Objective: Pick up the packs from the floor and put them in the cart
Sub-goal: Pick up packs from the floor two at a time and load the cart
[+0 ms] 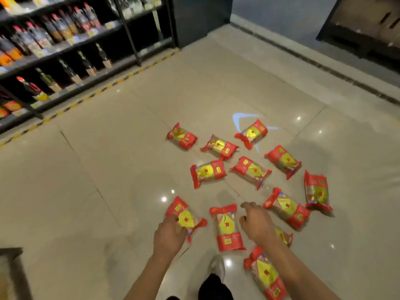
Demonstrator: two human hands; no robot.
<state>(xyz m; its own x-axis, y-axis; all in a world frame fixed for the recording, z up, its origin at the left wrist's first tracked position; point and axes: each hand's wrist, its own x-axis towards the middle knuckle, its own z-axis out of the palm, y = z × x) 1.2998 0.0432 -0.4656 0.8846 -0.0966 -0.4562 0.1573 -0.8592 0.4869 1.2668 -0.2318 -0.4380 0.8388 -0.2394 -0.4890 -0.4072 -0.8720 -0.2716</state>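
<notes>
Several red and yellow packs lie scattered on the tiled floor. My left hand (170,233) is down on the nearest left pack (185,217), its fingers curled over the pack's near end. My right hand (257,224) hovers with loosely curled fingers between an upright-lying pack (227,227) and a slanted pack (286,207), and holds nothing. Another pack (283,234) is partly hidden under my right wrist. One more pack (266,273) lies under my right forearm. The cart is not clearly in view.
Shelves with dark bottles (54,50) run along the left, edged by yellow-black floor tape (97,92). A dark object's corner (10,269) shows at the bottom left. My shoe (217,267) stands between my arms. A dark cabinet (363,24) stands at the back right.
</notes>
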